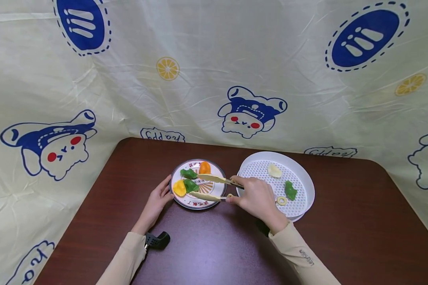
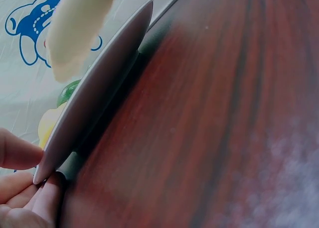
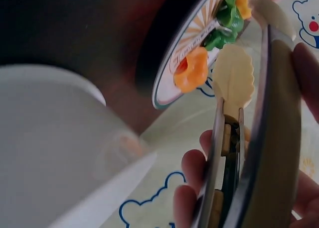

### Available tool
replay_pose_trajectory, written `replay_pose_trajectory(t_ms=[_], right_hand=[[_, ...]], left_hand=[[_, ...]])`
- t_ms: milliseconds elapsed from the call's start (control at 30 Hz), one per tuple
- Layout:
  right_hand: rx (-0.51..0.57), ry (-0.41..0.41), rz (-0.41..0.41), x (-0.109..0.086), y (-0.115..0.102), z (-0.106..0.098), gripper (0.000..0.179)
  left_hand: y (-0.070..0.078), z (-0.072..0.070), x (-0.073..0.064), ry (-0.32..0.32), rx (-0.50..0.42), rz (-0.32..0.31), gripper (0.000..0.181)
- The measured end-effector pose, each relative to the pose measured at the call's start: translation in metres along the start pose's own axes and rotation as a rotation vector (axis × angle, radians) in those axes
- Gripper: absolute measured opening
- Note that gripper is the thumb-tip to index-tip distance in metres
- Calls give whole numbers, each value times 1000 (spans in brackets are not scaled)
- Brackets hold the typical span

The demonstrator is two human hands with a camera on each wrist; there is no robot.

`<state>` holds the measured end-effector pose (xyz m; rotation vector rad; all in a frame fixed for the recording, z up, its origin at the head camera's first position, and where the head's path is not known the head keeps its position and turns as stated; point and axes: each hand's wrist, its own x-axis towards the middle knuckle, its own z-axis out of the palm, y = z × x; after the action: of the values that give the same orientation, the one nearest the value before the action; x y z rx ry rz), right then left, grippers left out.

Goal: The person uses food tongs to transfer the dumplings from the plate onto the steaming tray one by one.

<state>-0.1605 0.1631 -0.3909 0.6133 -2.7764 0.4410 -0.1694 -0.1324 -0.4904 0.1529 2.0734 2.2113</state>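
My left hand (image 1: 155,206) grips the left edge of a patterned round plate (image 1: 214,189), thumb above the rim and fingers beneath it in the left wrist view. An orange piece (image 1: 205,168), a yellow piece (image 1: 179,188) and two green pieces (image 1: 188,173), resembling bell pepper, lie on this plate. From the right, my right hand (image 1: 258,198) holds metal tongs (image 1: 217,179) with cream scalloped tips. Their arms are spread over the plate, nothing between the tips. In the right wrist view, one tong tip (image 3: 234,76) appears close beside the orange piece (image 3: 192,71).
Right of the plate stands a white perforated basket (image 1: 309,194), partly behind my right hand. It holds a pale piece (image 1: 274,171), a green piece (image 1: 290,190) and a small ring (image 1: 281,201). A printed sheet (image 1: 199,107) hangs behind the dark wooden table (image 1: 199,253).
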Motion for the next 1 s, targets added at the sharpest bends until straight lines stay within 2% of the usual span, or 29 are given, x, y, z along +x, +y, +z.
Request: replay_pose_trajectory(t_ms=[133,500,1000], right_hand=[[-24,-14,-6,4,-6,9,47],[-44,-20,41,9,-11,23,46],[-11,37,85,0,-1,10,40]], left_hand=[[-1,0,0,2,11,7,66],[-1,1,1,6,2,0,66],[0,1,1,13,9,-17,65]])
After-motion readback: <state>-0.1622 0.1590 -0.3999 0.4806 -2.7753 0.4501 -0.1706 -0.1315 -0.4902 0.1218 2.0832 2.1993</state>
